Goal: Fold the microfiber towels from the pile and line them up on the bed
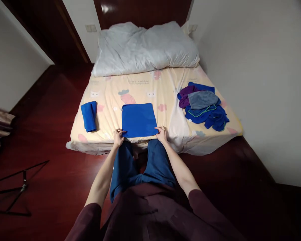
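A blue cloth [138,119], which looks like a small towel, lies flat and nearly square at the front of the bed. My left hand [118,137] pinches its near left corner between thumb and fingers. At the near right corner, my right hand [161,134] grips the same cloth in a similar pinch. To the left rests a folded blue cloth [89,116], apart from my hands. Over on the right is a loose heap of crumpled cloths [203,106] in blue, purple and grey.
The bed [107,90] has a pale yellow sheet printed with carrots and cat faces. A bulky white quilt [147,47] is piled against the dark headboard [142,11]. Black tripod legs [23,187] stand on the reddish floor at left, near a curtain [0,129]. A wall borders the right side.
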Tool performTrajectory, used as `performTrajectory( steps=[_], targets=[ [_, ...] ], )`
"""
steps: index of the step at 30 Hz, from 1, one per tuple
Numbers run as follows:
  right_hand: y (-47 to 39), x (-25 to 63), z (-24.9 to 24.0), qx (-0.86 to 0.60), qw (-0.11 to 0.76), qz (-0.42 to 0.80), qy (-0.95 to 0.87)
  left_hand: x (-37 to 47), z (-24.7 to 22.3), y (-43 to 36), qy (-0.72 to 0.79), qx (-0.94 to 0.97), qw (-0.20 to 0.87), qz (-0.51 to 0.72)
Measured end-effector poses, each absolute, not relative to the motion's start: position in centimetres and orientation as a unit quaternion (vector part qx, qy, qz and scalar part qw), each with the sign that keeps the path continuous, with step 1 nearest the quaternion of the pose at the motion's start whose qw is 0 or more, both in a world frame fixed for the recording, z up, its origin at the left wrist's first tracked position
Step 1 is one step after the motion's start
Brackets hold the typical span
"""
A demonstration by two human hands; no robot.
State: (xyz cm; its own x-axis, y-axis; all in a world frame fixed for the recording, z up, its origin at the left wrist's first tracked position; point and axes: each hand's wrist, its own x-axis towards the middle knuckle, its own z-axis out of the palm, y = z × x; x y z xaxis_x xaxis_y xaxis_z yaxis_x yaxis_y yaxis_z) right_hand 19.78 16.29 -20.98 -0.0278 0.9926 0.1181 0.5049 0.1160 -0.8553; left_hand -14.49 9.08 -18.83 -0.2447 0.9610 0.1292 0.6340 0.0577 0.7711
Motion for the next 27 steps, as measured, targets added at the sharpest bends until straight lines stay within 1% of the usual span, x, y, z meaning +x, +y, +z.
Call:
performTrajectory(
  steps=[2,5,10,14,19,23,27],
  targets=[
    [16.6,20.0,-21.4,-0.560,0.388,0.309,-0.663,-15.0,-19.3,9.7,0.680,0.603,0.211,0.361],
    [16.8,20.4,-22.3,-0.537,0.387,0.312,-0.682,-15.4,-20.3,10.5,0.679,0.595,0.222,0.368],
    [17.3,20.5,-23.7,-0.549,0.400,0.388,-0.623,-15.6,-21.9,11.0,0.674,0.580,0.238,0.390],
    [17.6,20.2,-23.6,-0.577,0.396,0.435,-0.566,-15.5,-21.8,10.7,0.671,0.583,0.228,0.398],
    [17.8,20.5,-23.2,-0.550,0.415,0.441,-0.575,-15.7,-21.7,10.5,0.674,0.589,0.221,0.387],
    [18.1,20.9,-23.6,-0.529,0.426,0.458,-0.574,-16.0,-22.1,10.6,0.650,0.578,0.259,0.420],
    [18.4,21.1,-23.8,-0.514,0.451,0.456,-0.570,-16.2,-22.2,10.9,0.652,0.520,0.313,0.454]
  ],
)
